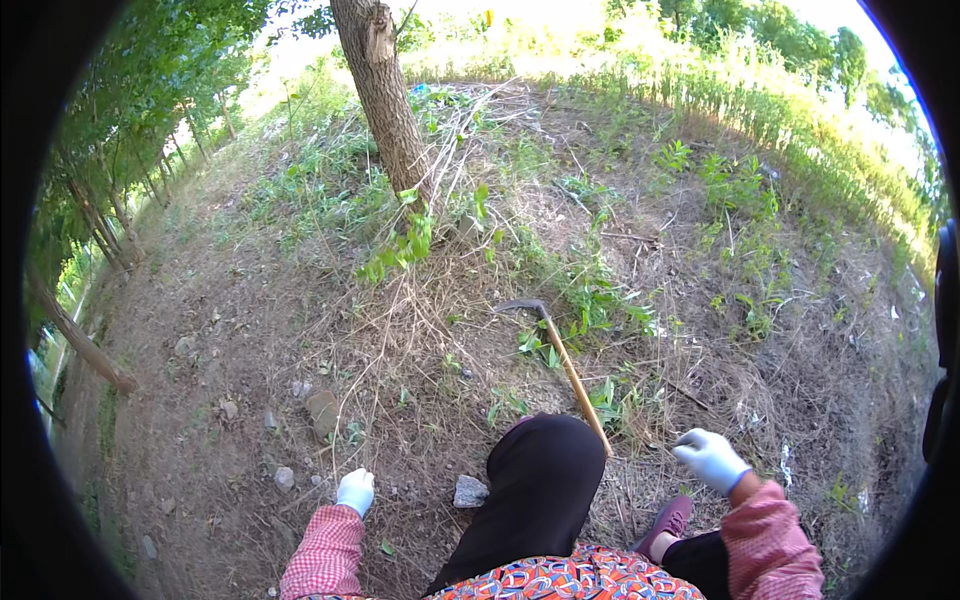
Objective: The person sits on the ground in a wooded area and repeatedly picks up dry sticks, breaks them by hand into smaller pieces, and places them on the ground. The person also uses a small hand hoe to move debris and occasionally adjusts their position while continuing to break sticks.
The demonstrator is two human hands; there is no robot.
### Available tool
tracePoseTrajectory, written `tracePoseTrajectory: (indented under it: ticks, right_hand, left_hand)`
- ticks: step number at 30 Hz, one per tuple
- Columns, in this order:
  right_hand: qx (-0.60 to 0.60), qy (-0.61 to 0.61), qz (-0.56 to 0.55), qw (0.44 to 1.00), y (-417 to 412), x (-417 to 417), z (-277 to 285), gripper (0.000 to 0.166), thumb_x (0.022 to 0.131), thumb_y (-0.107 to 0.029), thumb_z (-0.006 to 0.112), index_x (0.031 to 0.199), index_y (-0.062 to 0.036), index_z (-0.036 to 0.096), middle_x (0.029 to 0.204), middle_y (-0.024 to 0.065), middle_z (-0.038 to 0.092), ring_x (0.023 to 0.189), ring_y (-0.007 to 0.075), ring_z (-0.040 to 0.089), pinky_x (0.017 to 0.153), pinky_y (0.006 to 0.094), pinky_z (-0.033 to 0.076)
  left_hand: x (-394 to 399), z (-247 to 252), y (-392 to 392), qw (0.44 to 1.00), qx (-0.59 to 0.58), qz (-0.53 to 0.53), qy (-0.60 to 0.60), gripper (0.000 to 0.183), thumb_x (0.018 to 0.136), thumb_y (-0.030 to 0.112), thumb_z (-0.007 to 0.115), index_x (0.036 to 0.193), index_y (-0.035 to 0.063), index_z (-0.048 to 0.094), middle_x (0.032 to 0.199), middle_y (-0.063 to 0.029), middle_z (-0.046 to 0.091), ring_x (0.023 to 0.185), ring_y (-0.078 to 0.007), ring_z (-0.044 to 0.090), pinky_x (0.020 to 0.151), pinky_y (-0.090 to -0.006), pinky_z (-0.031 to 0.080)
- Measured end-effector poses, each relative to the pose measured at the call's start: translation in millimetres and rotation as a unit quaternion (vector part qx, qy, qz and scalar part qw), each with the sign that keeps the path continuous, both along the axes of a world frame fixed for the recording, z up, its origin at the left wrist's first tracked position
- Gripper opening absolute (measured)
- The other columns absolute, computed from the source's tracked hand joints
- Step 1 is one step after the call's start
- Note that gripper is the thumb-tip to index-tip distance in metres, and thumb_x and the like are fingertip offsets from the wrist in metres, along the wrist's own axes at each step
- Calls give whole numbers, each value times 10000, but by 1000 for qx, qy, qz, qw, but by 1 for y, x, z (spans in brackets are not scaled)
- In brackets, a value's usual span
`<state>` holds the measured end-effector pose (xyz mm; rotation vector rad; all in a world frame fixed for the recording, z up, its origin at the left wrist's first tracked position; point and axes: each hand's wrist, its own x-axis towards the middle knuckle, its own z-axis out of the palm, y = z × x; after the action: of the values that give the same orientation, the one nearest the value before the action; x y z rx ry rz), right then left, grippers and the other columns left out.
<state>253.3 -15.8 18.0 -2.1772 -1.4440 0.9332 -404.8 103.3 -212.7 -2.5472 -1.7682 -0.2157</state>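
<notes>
My left hand (355, 491), in a white glove, is a loose fist low over the ground, left of my bent knee. Thin dry stems (336, 420) run down close to it; whether any lies inside the fist is hidden. On the other side, my right hand (709, 459), also gloved, hovers over dry grass with its fingers curled and slightly blurred. I cannot make out anything in it. Between the hands a sickle (571, 367) lies on the soil, its curved metal blade pointing left and its wooden handle reaching my knee. Neither hand touches it.
A tree trunk (390, 112) rises ahead, with cut branches (461, 142) leaning by it. Green weeds (592, 289) grow beyond the sickle. A grey stone (470, 491) sits beside my knee, and a flat brown stone (322, 412) lies farther left. My shoe (666, 521) rests at right.
</notes>
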Motion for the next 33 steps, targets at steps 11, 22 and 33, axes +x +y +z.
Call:
tracePoseTrajectory:
  ticks: [11, 22, 33]
  right_hand:
    - [233, 117, -196, 945, -51, 40, 97, 174, 877, -43, 516, 1013, 45, 578, 786, 66, 613, 662, 114, 579, 604, 246, 491]
    - [165, -39, -157, 973, -65, 42, 78, 142, 812, -40, 591, 931, 36, 593, 720, 59, 605, 610, 100, 515, 576, 262, 428]
    - [153, -124, -110, 974, -59, 36, 79, 162, 801, -45, 603, 940, 38, 594, 724, 113, 603, 624, 170, 571, 599, 302, 459]
  left_hand:
    - [78, 150, 29, 892, -420, 88, -140, 533, 859, 490, 631, 1129, 33, 669, 1091, -168, 685, 1052, -305, 636, 929, -376, 480]
    - [105, 254, 41, 784, -479, 252, -304, 500, 959, 422, 476, 976, -40, 667, 890, -184, 704, 732, -265, 708, 626, -347, 578]
    - [158, 251, 46, 952, -268, 21, 143, 415, 962, 428, 509, 1062, 52, 657, 941, -141, 705, 852, -279, 691, 773, -395, 531]
